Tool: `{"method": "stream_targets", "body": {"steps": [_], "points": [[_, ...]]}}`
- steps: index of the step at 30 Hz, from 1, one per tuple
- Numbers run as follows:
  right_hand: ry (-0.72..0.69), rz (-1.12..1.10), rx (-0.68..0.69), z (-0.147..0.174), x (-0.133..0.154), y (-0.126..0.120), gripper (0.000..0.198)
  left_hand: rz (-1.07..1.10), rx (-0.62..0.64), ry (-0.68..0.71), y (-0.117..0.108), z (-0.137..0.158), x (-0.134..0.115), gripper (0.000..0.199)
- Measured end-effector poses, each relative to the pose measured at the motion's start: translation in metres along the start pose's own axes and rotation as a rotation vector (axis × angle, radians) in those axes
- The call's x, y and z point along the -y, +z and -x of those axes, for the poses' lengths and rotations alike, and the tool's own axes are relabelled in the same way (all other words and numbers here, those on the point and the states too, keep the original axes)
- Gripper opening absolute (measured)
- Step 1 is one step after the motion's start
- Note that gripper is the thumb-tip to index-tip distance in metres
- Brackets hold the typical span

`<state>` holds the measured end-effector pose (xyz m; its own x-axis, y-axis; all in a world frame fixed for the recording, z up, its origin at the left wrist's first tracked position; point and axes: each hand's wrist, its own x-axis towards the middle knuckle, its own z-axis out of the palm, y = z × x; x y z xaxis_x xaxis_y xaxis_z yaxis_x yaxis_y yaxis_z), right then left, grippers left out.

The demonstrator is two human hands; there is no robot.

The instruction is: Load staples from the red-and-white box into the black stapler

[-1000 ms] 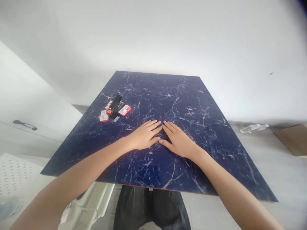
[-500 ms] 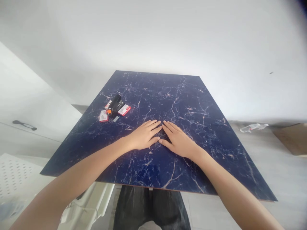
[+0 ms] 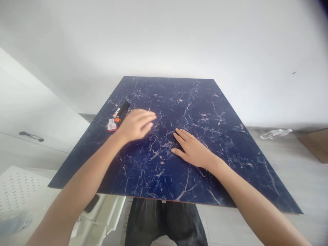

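Observation:
My left hand (image 3: 137, 124) is raised off the blue marbled table (image 3: 164, 181), fingers loosely stretched, with nothing visible in it. It is just right of a black stapler (image 3: 124, 111) with an orange tag (image 3: 117, 120). The hand hides part of this pile, including the small box on its right side. A red and white staple box (image 3: 112, 125) lies at the stapler's near left, and another small box (image 3: 116, 112) shows partly behind it. My right hand (image 3: 192, 148) lies palm down on the tabletop right of centre, fingers out flat, holding nothing.
A white wall (image 3: 179, 41) rises behind the table. At left is a white door with a dark handle (image 3: 31, 136), and below it a white perforated chair (image 3: 20, 188). A clear plastic bottle (image 3: 275, 133) and a cardboard box (image 3: 315, 143) are on the floor at right.
My left hand has lifted away from beside my right hand and moved left and forward, now covering the pile's right-hand box. My right hand stays flat. The view has shifted slightly.

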<state>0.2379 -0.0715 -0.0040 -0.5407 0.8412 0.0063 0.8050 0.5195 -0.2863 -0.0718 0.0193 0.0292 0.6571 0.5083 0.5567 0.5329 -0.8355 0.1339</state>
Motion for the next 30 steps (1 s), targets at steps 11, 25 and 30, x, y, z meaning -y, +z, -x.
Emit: {"method": "stream_targets", "body": {"steps": [11, 25, 30], "points": [[-0.001, 0.010, -0.009, 0.001, -0.001, 0.002, 0.085, 0.570, -0.055, -0.801, -0.037, 0.070, 0.121, 0.081], [-0.029, -0.017, -0.052, 0.002, -0.001, 0.001, 0.078, 0.563, 0.098, -0.604, -0.002, 0.032, 0.068, 0.070], [0.119, -0.162, -0.325, -0.002, 0.005, -0.006, 0.056, 0.581, 0.325, -0.300, 0.016, 0.009, -0.003, 0.068]]}}
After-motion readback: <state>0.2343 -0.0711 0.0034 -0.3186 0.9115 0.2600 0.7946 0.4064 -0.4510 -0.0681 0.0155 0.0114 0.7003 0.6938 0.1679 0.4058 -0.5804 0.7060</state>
